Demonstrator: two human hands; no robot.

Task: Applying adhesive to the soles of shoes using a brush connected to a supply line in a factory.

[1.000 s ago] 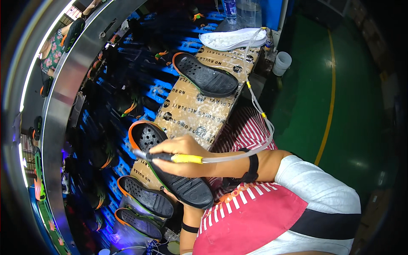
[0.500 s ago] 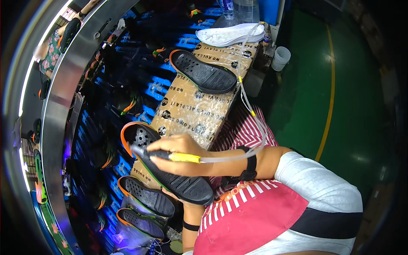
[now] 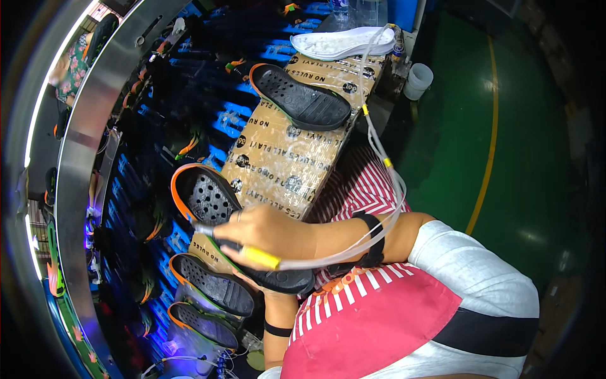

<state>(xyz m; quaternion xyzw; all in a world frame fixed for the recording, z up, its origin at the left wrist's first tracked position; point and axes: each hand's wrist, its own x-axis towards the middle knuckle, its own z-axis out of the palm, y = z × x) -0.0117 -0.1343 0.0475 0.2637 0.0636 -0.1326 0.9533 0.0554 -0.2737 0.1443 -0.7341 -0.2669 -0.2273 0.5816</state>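
Note:
My left hand [image 3: 275, 299], mostly hidden, supports a black shoe sole [image 3: 211, 192] with an orange and green rim from underneath. The sole lies tilted, its perforated end toward the far left. Above it, my right hand [image 3: 265, 230] grips a hose-fed applicator [image 3: 260, 258], a dark pen-like handle with a yellow sleeve and a clear hose. The applicator's blurred grey tip is at the sole's left rim; whether it touches I cannot tell. Two more black soles, a nearer one [image 3: 202, 325] and another [image 3: 214, 284], lie just below the held one.
A tape-wrapped cardboard surface [image 3: 278, 164] carries another black sole [image 3: 303, 98] and a white sole [image 3: 341, 44]. Left of it are blue conveyor slats [image 3: 233, 120] and a metal rail [image 3: 85, 145]. A white bucket [image 3: 418, 82] stands on the green floor [image 3: 454, 151].
The held sole has turned slightly, its perforated end shifting up and left. My right hand and the applicator have moved a little down and left along the rim.

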